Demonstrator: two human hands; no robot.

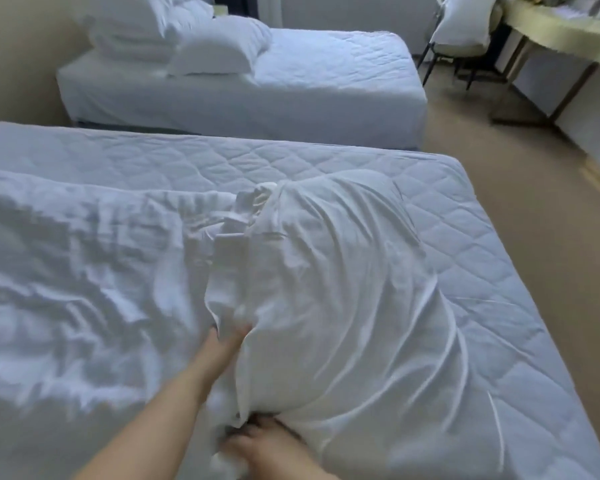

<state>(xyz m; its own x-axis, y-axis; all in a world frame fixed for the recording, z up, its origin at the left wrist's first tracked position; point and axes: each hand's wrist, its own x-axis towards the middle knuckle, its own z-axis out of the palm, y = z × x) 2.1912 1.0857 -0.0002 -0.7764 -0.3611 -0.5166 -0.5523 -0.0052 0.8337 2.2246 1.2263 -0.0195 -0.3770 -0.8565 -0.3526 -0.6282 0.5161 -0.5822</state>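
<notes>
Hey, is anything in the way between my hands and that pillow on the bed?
Only its own pillowcase. The left hand touches that cloth at the loose flap, fingertips hidden; the right hand grips its bunched near end. Nothing else intervenes.

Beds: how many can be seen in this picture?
2. The near bed carries the pillow that is held; the far bed stands behind it. Others may be out of view.
</notes>
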